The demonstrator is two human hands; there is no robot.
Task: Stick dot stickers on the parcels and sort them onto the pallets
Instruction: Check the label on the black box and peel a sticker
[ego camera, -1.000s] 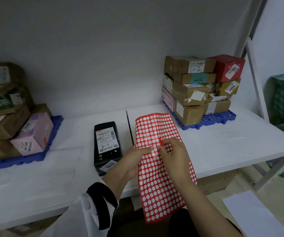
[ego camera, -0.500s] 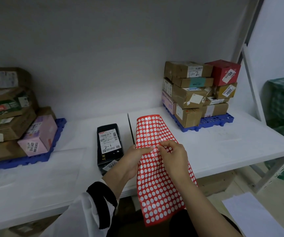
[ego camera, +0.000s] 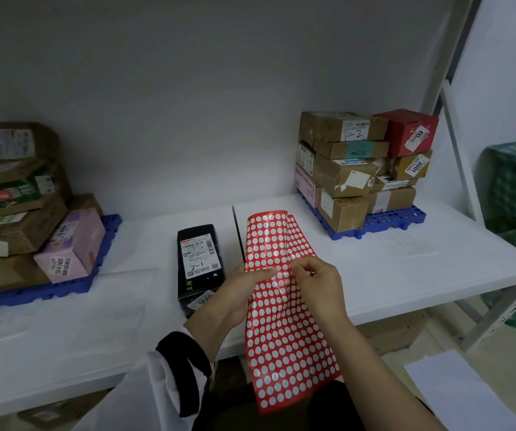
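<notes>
Behind sticker sheet (ego camera: 284, 331), left hand (ego camera: 242, 292) hides fingers.

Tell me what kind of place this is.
Likely a parcel-sorting station: labelled parcels stacked on the left pallet and the right pallet, both blue, on a white bench, plus a dot-sticker sheet.

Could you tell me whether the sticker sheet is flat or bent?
Bent: the sticker sheet curls over along its top edge.
</notes>
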